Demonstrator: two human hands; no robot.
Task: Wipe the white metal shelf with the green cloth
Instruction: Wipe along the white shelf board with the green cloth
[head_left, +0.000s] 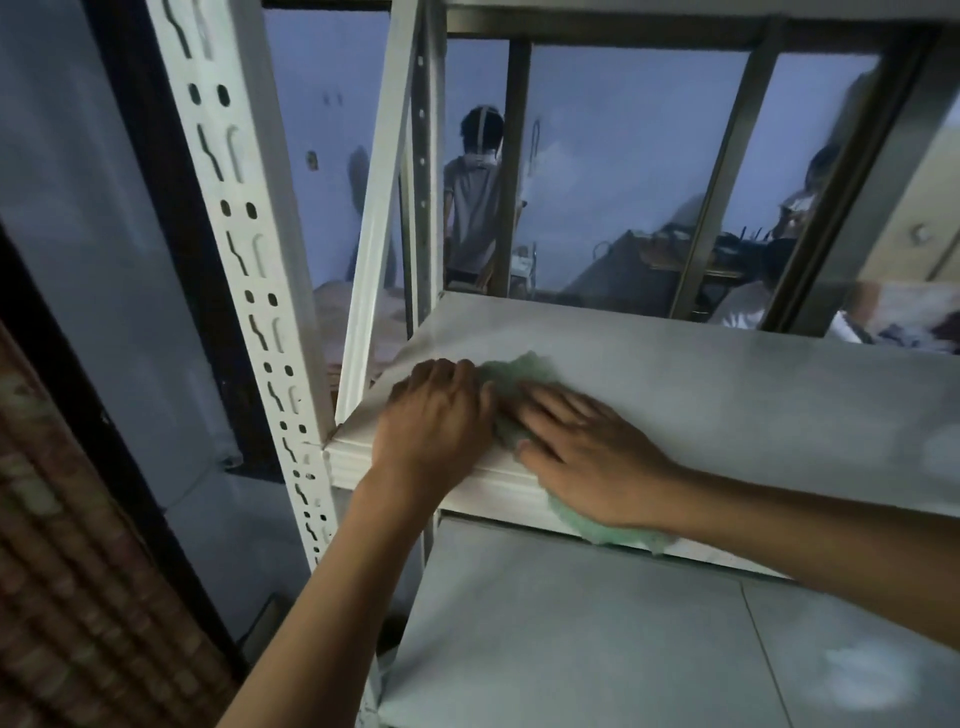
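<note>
The white metal shelf (701, 384) spans the middle of the view, with its front lip running from lower left to right. A fluffy green cloth (519, 371) lies on the shelf's near left part and hangs over the front edge under my wrist. My right hand (587, 452) presses flat on the cloth, fingers spread and pointing left. My left hand (436, 415) rests beside it at the shelf's left front corner, fingers curled, touching the cloth's left edge. Most of the cloth is hidden under my hands.
A perforated white upright post (244, 244) stands at the left front corner, a second post (379, 197) behind it. A lower shelf (571, 623) sits below. An upper shelf (675, 21) is overhead. Behind the rack stands a person (475, 208); another person sits at the right.
</note>
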